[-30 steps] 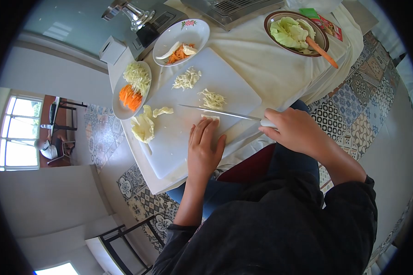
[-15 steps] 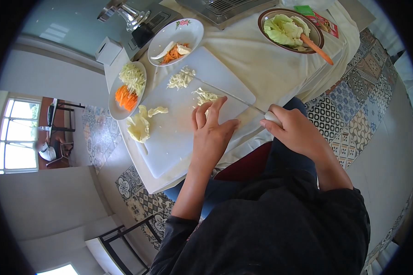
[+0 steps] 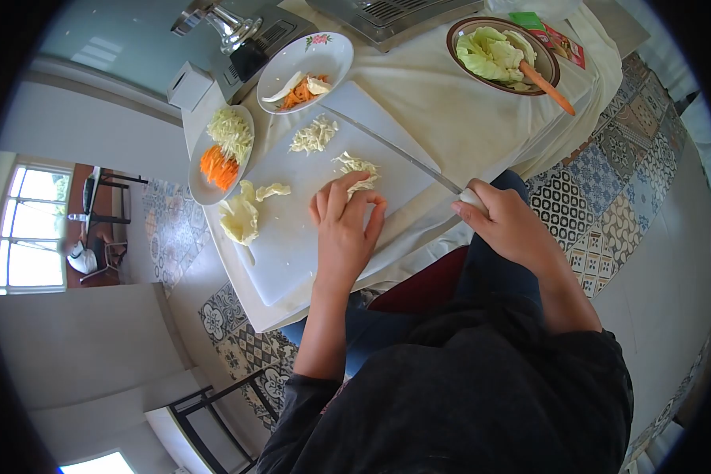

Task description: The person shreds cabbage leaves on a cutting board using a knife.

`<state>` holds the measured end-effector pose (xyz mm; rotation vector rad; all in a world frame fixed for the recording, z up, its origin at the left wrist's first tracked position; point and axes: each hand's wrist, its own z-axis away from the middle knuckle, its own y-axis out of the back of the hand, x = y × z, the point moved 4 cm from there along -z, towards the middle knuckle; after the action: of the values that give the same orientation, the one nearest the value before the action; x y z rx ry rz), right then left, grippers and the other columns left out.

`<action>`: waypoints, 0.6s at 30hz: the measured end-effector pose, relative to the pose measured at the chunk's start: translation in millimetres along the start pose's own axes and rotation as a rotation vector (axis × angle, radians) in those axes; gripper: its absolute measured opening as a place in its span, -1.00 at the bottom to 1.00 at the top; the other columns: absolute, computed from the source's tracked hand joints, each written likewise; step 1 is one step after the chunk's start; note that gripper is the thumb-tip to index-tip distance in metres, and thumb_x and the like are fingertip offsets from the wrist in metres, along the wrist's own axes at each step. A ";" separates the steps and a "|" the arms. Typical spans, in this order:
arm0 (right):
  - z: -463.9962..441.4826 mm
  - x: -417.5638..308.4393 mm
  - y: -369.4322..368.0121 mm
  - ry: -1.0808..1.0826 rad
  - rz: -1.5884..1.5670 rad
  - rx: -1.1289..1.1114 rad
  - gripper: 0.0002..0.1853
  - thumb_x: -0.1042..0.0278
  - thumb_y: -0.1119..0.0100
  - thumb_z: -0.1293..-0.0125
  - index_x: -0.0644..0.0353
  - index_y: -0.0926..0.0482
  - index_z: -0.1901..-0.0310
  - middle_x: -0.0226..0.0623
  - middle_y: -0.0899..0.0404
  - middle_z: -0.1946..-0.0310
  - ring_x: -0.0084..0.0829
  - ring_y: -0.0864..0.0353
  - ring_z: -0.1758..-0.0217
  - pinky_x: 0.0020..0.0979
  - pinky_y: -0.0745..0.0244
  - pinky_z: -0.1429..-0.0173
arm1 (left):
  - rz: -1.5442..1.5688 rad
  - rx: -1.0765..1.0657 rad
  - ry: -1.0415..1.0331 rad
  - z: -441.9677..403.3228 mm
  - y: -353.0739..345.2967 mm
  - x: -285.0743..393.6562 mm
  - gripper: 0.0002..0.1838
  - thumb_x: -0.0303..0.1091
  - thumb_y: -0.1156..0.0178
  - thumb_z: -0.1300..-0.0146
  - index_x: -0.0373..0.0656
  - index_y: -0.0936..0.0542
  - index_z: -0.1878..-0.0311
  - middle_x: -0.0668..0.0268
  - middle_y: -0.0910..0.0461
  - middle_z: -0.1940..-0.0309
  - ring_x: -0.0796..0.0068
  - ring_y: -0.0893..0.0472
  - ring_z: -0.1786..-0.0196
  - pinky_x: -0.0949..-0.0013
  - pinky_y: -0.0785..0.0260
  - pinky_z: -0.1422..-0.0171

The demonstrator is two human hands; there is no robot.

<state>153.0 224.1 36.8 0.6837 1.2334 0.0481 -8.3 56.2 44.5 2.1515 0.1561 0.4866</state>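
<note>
My right hand [image 3: 507, 225] grips the pale handle of a knife [image 3: 395, 150]. Its long blade points up and left across the white cutting board [image 3: 280, 268], passing behind the shredded cabbage. My left hand [image 3: 344, 229] is over the board's near side, fingers bent and apart, fingertips at the near edge of a small heap of cabbage shreds [image 3: 355, 163]. Whether they press on the shreds I cannot tell. A second heap of chopped cabbage [image 3: 314, 134] lies farther up the board. Loose cabbage leaf pieces [image 3: 239, 215] rest at the board's left side.
An oval plate [image 3: 202, 192] of shredded carrot and cabbage stands left of the board. Behind it, a flowered bowl [image 3: 336, 55] holds carrot strips and pale pieces. A brown-rimmed bowl [image 3: 456, 59] with cabbage leaves and a carrot [image 3: 547, 88] is at the back right, beside colourful packets [image 3: 557, 43].
My left hand has drawn back to the left and its spread fingers have curled in. The knife blade has shifted slightly and its tip now shows beyond the chopped cabbage.
</note>
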 end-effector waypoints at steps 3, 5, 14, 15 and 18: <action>-5.1 2.3 -3.0 0.016 -0.013 0.029 -0.61 0.11 -0.17 -0.48 0.34 -0.40 0.27 0.04 -0.44 0.63 -0.07 -0.43 0.59 -0.16 -0.29 0.40 | 0.037 0.074 0.058 -23.2 20.1 -30.0 -0.86 -0.47 -0.41 -0.11 -0.10 -0.64 0.28 0.32 -0.63 -0.02 0.22 -0.55 -0.09 0.12 -0.26 -0.26; -8.0 4.3 -6.5 0.025 -0.011 0.045 -0.60 0.10 -0.16 -0.48 0.35 -0.40 0.26 0.05 -0.43 0.64 -0.07 -0.43 0.59 -0.15 -0.30 0.40 | 0.099 0.189 0.088 -57.7 33.0 -63.8 -0.90 -0.46 -0.40 -0.13 -0.17 -0.64 0.33 0.21 -0.69 0.17 0.16 -0.64 0.08 0.18 -0.41 -0.12; -6.6 5.5 -9.1 0.005 -0.006 0.099 -0.56 0.05 -0.16 -0.46 0.40 -0.45 0.19 0.15 -0.49 0.58 0.10 -0.52 0.49 -0.12 -0.36 0.34 | -0.113 -0.119 0.425 -171.3 3.8 -172.0 -0.78 -0.40 -0.42 -0.14 -0.14 -0.70 0.13 0.20 -0.77 0.33 0.35 -0.72 0.31 0.30 -0.52 0.17; -5.7 6.4 -8.6 -0.005 -0.004 0.093 -0.56 0.05 -0.16 -0.46 0.40 -0.46 0.18 0.15 -0.49 0.57 0.12 -0.54 0.48 -0.11 -0.37 0.34 | -0.051 -0.117 0.435 -171.8 1.5 -175.3 -0.74 -0.41 -0.41 -0.14 -0.10 -0.71 0.08 0.17 -0.77 0.29 0.29 -0.74 0.26 0.26 -0.54 0.10; -3.6 7.2 -6.8 -0.033 0.006 0.072 -0.57 0.06 -0.16 -0.46 0.40 -0.47 0.16 0.15 -0.51 0.56 0.13 -0.56 0.45 -0.12 -0.39 0.32 | 0.019 -0.121 0.459 -173.4 -6.7 -185.9 -0.69 -0.41 -0.40 -0.16 0.00 -0.71 -0.01 0.15 -0.78 0.21 0.24 -0.76 0.16 0.21 -0.55 -0.02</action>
<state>150.2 223.1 26.6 0.7484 1.2055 -0.0027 -247.0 137.9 76.3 1.8954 0.3508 0.9718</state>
